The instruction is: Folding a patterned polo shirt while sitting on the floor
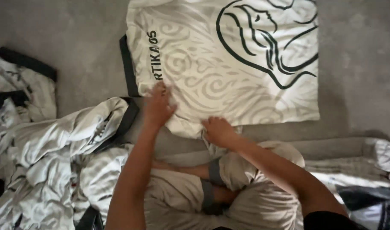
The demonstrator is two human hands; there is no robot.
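A white shirt (229,64) with a pale swirl pattern, dark line drawing and dark trim lies spread flat on the grey carpet ahead of me. My left hand (158,106) rests fingers-down on its near left part, pressing the cloth. At the shirt's near edge my right hand (218,131) is curled around the fabric. My crossed legs in light shorts (246,187) sit below the shirt.
A heap of crumpled white garments with dark trim (54,149) lies to my left. More cloth (365,179) is piled at my right. Grey carpet (361,64) surrounds the spread shirt.
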